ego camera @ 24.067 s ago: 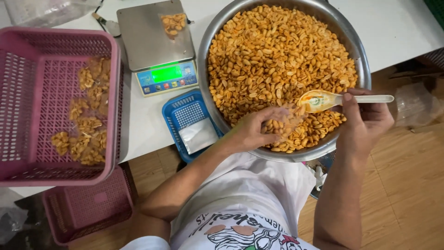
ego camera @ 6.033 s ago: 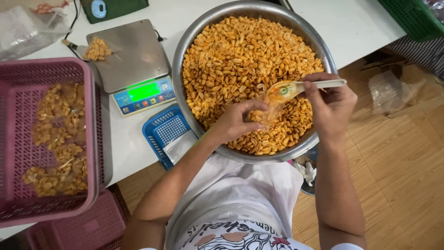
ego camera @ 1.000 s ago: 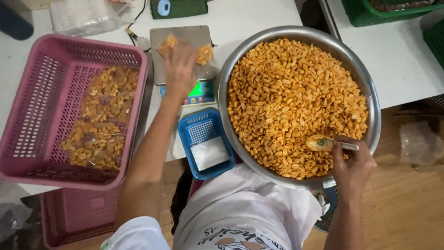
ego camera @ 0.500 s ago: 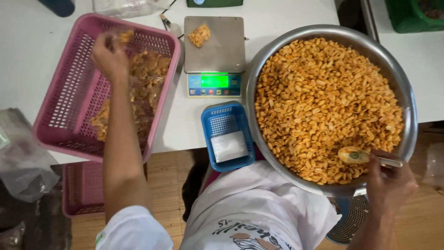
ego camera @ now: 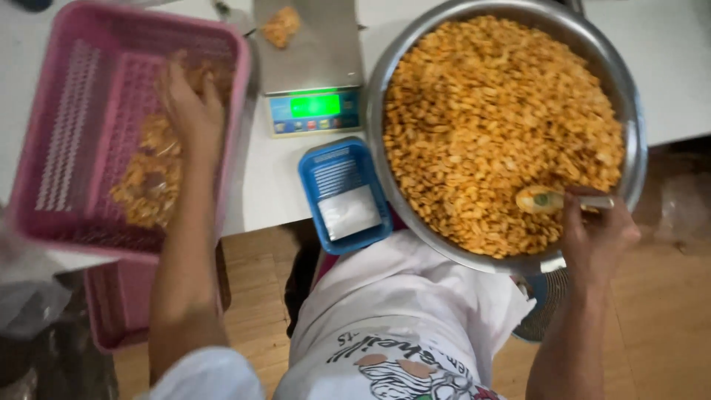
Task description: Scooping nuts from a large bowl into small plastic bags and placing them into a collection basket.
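My left hand [ego camera: 189, 107] reaches into the pink basket [ego camera: 63, 133], fingers spread flat over the small clear bags of peanuts [ego camera: 144, 181] lying inside. The view is blurred, and I see nothing gripped in that hand. Fingers of my right hand [ego camera: 596, 230] are closed on the handle of a pale plastic spoon [ego camera: 544, 200]. The spoon's bowl rests on the orange roasted peanuts [ego camera: 496, 118] near the front right edge of the big steel bowl [ego camera: 638, 148].
A digital scale [ego camera: 315, 70] with a lit green display stands between basket and bowl, with one small bag of peanuts [ego camera: 281, 26] on its plate. A blue basket [ego camera: 344, 196] holds empty clear bags. A second pink basket [ego camera: 118, 304] sits below the table.
My left hand has moved down from the pink basket's far end to its middle, and its fingers have spread out. The right hand stays on the spoon in the bowl.
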